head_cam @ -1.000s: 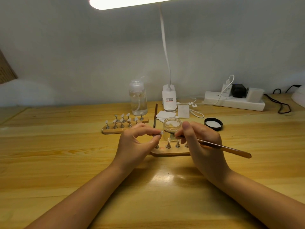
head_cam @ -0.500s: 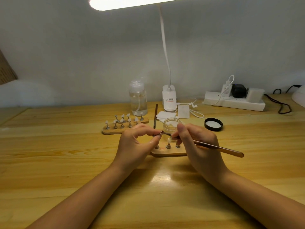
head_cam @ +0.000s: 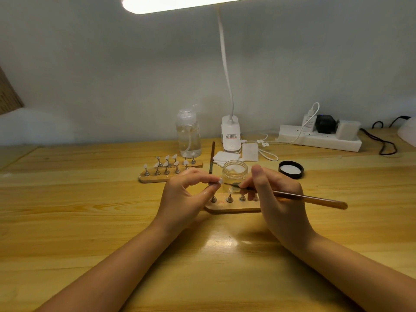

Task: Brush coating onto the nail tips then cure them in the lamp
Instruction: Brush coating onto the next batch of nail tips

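Note:
My left hand [head_cam: 186, 192] pinches a small nail tip on its stand [head_cam: 218, 182] between thumb and forefinger, held above a wooden holder board [head_cam: 227, 207] with several metal pegs. My right hand [head_cam: 274, 197] grips a long brown brush [head_cam: 310, 198]; its dark tip meets the nail tip. An open clear jar [head_cam: 234, 172] of coating stands just behind the hands. A second wooden board [head_cam: 157, 177] at the back left carries several nail tips on stands. At the far right edge only a white curved sliver [head_cam: 408, 131] shows; I cannot tell what it is.
A clear pump bottle [head_cam: 188, 135] and a clip desk lamp base [head_cam: 230, 136] stand at the back. A spare brush [head_cam: 212, 156], white wipes [head_cam: 227, 158], the jar's black lid [head_cam: 291, 169] and a white power strip [head_cam: 319, 137] with cables lie behind.
My right hand drew the brush slightly right after a stroke to the left, with the tip staying at the nail tip. My left hand has barely moved.

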The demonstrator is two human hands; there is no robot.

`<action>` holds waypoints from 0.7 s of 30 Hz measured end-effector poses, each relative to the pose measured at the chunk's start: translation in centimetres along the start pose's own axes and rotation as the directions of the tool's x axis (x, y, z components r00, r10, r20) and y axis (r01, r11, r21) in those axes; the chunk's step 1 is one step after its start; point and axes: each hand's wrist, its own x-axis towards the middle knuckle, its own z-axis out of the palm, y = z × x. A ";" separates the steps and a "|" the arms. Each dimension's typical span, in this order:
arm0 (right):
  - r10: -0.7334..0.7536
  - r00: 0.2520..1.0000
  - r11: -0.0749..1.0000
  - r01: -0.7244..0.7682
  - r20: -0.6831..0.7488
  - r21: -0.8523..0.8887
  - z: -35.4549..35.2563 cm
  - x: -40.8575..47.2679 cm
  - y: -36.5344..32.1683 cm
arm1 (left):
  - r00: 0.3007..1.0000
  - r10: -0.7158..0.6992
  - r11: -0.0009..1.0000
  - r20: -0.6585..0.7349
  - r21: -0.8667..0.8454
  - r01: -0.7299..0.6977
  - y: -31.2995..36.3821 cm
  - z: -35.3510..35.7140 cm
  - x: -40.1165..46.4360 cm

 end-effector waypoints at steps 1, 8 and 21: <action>0.000 1.000 1.000 0.000 -0.004 -0.009 0.0 0.0 0.0 | 1.000 -0.002 1.000 0.001 0.001 0.002 0.0 0.0 0.0; -0.010 0.999 1.000 0.008 0.047 0.026 0.2 0.0 -0.1 | 1.000 0.020 1.000 -0.005 -0.002 -0.020 0.0 0.1 0.1; -0.035 0.998 0.999 0.034 0.047 0.020 0.0 -0.1 -0.3 | 1.000 0.014 1.000 -0.023 -0.016 -0.014 -0.2 0.0 0.0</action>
